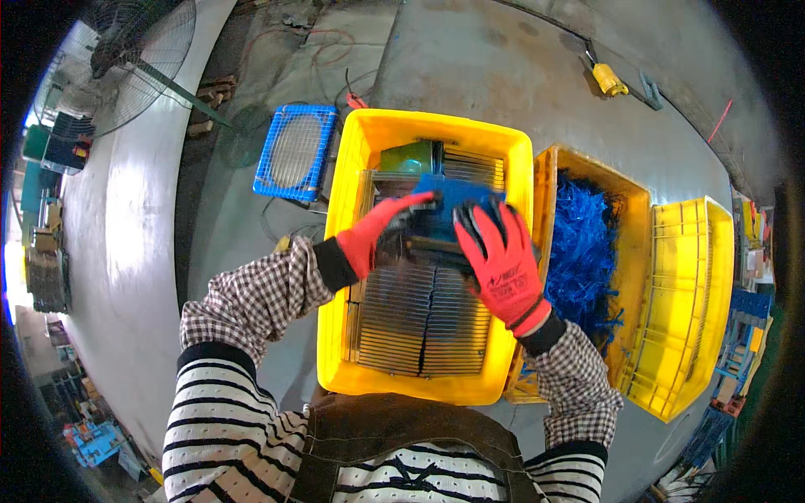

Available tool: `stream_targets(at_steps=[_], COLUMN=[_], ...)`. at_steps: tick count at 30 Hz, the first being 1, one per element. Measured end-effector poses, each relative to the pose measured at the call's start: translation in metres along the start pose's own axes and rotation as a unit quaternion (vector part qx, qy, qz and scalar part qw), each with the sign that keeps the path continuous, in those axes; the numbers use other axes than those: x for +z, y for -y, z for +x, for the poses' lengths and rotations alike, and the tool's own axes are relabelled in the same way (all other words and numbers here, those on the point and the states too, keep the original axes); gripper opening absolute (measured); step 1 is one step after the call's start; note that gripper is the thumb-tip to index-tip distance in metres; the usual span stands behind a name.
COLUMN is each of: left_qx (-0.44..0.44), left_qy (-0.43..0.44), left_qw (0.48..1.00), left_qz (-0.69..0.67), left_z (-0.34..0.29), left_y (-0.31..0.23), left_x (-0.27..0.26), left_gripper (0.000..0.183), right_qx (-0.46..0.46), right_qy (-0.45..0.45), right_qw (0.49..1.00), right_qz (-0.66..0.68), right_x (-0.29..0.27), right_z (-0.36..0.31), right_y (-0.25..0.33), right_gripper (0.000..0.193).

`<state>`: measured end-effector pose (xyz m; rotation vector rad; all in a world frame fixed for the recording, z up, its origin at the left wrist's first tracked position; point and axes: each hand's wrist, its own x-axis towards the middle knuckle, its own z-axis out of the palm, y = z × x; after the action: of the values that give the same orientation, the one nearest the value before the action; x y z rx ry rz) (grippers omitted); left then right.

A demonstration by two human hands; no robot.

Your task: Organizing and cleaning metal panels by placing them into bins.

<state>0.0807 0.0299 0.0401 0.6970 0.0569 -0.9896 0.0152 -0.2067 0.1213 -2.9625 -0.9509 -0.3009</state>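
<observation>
Over the yellow crate (332, 344), my two hands grip a flat plate with a blue surface (440, 194), slightly blurred. My left hand (373, 235), in a red and black glove, closes on its left side. On its right side lies my right hand (503, 264), gloved alike, fingers curled over the plate. Below them, thin flat plates (390, 323) stand on edge in two close-packed rows inside the crate. Past my hands, a green translucent piece (407, 158) lies at the crate's far end. The plate's underside is hidden.
Right of the crate stands a worn yellow bin (633, 210) heaped with blue shredded strips (579, 251). Another yellow crate (679, 310) sits beyond it. A blue-framed box with a grille (296, 152) is at the far left, near a large fan (126, 63). Cables cross the floor.
</observation>
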Motion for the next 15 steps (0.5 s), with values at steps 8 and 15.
stream_targets(at_steps=[8, 15], left_qx=[-0.17, 0.32], left_qy=[-0.054, -0.243], left_qw=[0.937, 0.6], left_qz=[0.302, 0.691], left_z=[-0.017, -0.002], left_y=[0.006, 0.034], left_x=[-0.02, 0.029], left_gripper=[0.045, 0.057], right_qx=[0.084, 0.127], right_qy=[0.147, 0.119], right_qw=[0.954, 0.956], right_qz=[0.247, 0.236], right_x=[0.034, 0.062], right_z=[-0.026, -0.03], right_y=[-0.006, -0.005], right_gripper=[0.093, 0.099])
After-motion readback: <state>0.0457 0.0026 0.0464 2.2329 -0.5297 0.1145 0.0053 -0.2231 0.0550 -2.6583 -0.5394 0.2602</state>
